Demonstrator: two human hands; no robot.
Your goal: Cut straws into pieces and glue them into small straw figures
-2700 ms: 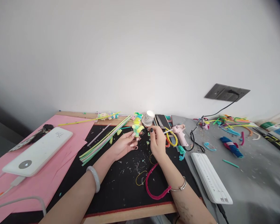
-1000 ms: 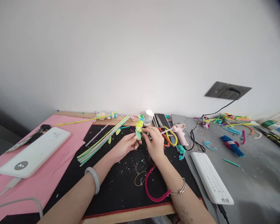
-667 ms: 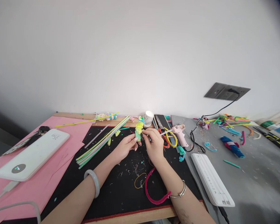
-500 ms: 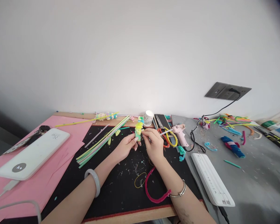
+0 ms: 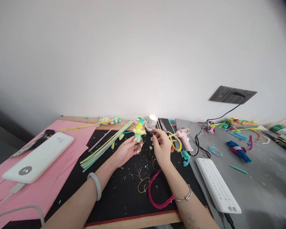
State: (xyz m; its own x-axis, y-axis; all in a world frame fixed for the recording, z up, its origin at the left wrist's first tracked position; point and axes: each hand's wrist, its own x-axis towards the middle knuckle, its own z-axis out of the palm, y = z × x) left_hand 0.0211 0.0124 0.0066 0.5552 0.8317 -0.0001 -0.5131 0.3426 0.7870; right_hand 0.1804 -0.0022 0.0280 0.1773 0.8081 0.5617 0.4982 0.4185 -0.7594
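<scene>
My left hand point(image 5: 128, 150) pinches a small figure made of fuzzy pipe cleaners point(image 5: 139, 129), held upright over the black mat point(image 5: 124, 197). Its lower part is green, the body and arms yellow, with some blue and green at the top. To the right, my right hand point(image 5: 162, 146) is apart from the figure, thumb and fingers spread, with nothing visible in them. Just beyond its fingertips stands an upturned white paper cup point(image 5: 152, 121). A pink glue gun point(image 5: 184, 139) and yellow-handled scissors point(image 5: 175, 142) lie on that hand's right.
Left of my hands lies a bundle of pastel pipe cleaners point(image 5: 107, 146). A white power bank point(image 5: 39, 158) rests on pink paper point(image 5: 69, 127); another power bank point(image 5: 218, 184) is on the grey mat point(image 5: 264, 184). A magenta pipe cleaner point(image 5: 154, 202) curves near the front edge.
My right hand has let go of the figure and moved away to the right, its fingers opening. The figure stays in my left hand, which has shifted slightly left, and its arms now show.
</scene>
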